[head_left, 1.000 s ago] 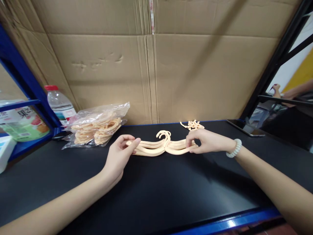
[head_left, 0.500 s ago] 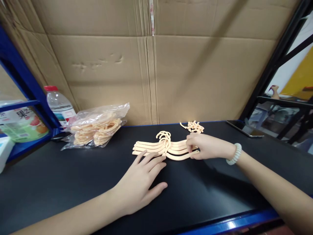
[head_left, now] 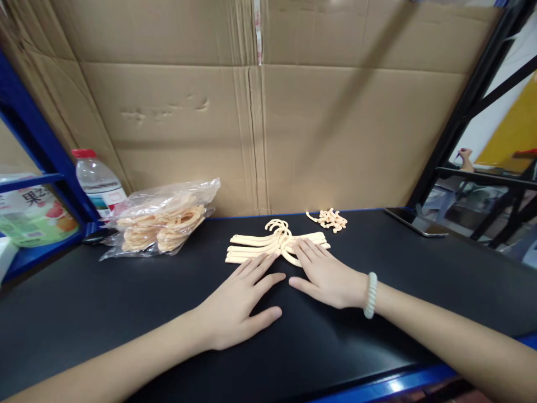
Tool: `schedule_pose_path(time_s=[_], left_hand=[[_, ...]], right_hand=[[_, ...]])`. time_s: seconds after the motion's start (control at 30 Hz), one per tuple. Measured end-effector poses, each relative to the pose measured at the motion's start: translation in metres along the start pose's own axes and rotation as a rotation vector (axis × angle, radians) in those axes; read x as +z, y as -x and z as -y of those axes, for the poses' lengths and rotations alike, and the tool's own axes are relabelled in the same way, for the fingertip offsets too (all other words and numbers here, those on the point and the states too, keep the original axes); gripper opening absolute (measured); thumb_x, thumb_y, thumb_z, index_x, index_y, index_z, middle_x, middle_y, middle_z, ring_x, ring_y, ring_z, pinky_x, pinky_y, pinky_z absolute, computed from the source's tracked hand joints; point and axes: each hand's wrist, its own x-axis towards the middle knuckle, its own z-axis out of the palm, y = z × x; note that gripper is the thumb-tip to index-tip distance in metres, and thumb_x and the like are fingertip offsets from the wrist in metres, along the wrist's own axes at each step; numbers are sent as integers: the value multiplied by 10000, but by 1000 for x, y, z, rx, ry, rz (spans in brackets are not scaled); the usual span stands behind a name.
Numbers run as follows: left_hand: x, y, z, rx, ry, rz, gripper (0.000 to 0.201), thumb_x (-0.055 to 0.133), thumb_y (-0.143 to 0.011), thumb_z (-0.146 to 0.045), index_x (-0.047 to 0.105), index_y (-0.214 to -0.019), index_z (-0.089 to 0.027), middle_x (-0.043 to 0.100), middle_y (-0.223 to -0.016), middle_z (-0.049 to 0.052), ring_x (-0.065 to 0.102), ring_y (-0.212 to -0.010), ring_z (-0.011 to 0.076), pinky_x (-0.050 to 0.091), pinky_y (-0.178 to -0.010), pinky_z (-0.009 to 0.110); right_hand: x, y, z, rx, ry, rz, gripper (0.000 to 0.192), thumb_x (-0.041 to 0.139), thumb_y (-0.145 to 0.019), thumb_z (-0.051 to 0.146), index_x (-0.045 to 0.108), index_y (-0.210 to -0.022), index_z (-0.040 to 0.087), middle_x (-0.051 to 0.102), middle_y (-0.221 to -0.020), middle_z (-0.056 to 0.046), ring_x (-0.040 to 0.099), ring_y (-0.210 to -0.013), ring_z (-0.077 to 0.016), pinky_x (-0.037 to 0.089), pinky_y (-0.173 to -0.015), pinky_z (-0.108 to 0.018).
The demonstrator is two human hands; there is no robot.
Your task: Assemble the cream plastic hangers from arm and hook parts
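Observation:
Several cream plastic hangers (head_left: 253, 241) lie fanned over one another on the black table, their hooks bunched at the middle and pointing to the back. My left hand (head_left: 241, 302) is spread open, its fingertips at the near edge of the hangers, left of the hooks. On the other side my right hand (head_left: 329, 274), with a pale beaded bracelet on the wrist, lies flat with outstretched fingers on the right arms of the hangers. It covers part of the nearest hanger. Neither hand grips anything.
A small pile of cream hook-like pieces (head_left: 333, 219) lies behind the hangers. At the left are a clear bag (head_left: 168, 221) of cream parts and a water bottle (head_left: 98, 182). A phone-like slab (head_left: 415, 222) rests at the right back, before the cardboard wall (head_left: 188, 129).
My right hand has let go of the right end of the nearest hanger, moved left and flattened onto the hangers. My left hand stays nearly in place.

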Motion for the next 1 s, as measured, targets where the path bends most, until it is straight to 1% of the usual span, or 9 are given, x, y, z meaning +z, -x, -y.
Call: schedule_pose_path(time_s=[0.13, 0.3, 0.37, 0.43, 0.53, 0.6, 0.7, 0.87, 1.0], left_hand=[[1, -12, 15, 43, 58, 11, 541, 477, -913, -480, 394, -1411, -285, 185, -1566, 76, 153, -1431, 326, 215, -1129, 551], [0, -22, 31, 7, 25, 28, 536, 433, -928, -499, 383, -1418, -289, 163, -1572, 70, 117, -1439, 318, 185, -1135, 546], [-1, -23, 34, -9, 5, 2, 518, 427, -929, -495, 419, -1395, -268, 207, -1562, 80, 154, -1434, 313, 199, -1133, 536], [-1, -23, 37, -21, -15, -51, 483, 438, -927, -472, 474, -1348, -237, 289, -1533, 96, 217, -1418, 305, 231, -1126, 519], [0, -21, 37, -60, -44, -144, 416, 466, -916, -412, 538, -1267, -201, 412, -1453, 123, 330, -1360, 297, 302, -1092, 503], [1, -20, 36, -94, -53, -169, 391, 476, -909, -385, 553, -1240, -193, 460, -1404, 129, 389, -1314, 298, 349, -1057, 502], [1, -19, 35, -129, -40, -149, 392, 461, -914, -378, 553, -1241, -183, 483, -1376, 136, 423, -1287, 296, 382, -1032, 494], [2, -17, 38, -147, -25, -122, 415, 445, -923, -395, 541, -1269, -188, 434, -1436, 144, 354, -1350, 306, 300, -1092, 533], [5, -16, 39, -157, -22, -122, 428, 444, -923, -412, 529, -1288, -206, 418, -1456, 131, 314, -1376, 307, 271, -1102, 554]], right_hand=[[0, -21, -26, 9, 22, -4, 688, 322, -954, 516, 260, -1464, 60, 236, -1516, -225, 162, -1415, -345, 216, -1109, -572], [4, -41, -50, -61, 21, -80, 470, 328, -965, 245, 363, -1411, 102, 359, -1469, -185, 227, -1404, -299, 243, -1112, -525], [6, -44, -54, -86, -4, -136, 429, 342, -943, 165, 423, -1362, 118, 414, -1425, -175, 259, -1388, -286, 281, -1093, -513], [5, -43, -54, -99, -7, -211, 394, 391, -915, 129, 487, -1297, 136, 473, -1356, -167, 336, -1337, -282, 326, -1061, -498], [0, -39, -50, -63, 45, -300, 282, 464, -881, 104, 602, -1124, 143, 575, -1142, -145, 498, -1135, -265, 415, -960, -444], [-6, -35, -46, -22, 75, -283, 217, 461, -894, 106, 643, -1006, 143, 608, -992, -113, 556, -993, -238, 456, -873, -387], [-13, -29, -43, 25, 70, -194, 214, 455, -904, 106, 644, -997, 144, 630, -967, -90, 590, -925, -214, 470, -819, -332], [-15, -25, -45, 8, 48, -149, 235, 489, -900, 127, 605, -1104, 129, 606, -1080, -123, 551, -1049, -238, 450, -916, -362], [-12, -25, -45, -16, 45, -139, 265, 489, -897, 135, 578, -1145, 121, 586, -1116, -148, 523, -1088, -263, 445, -939, -408]])
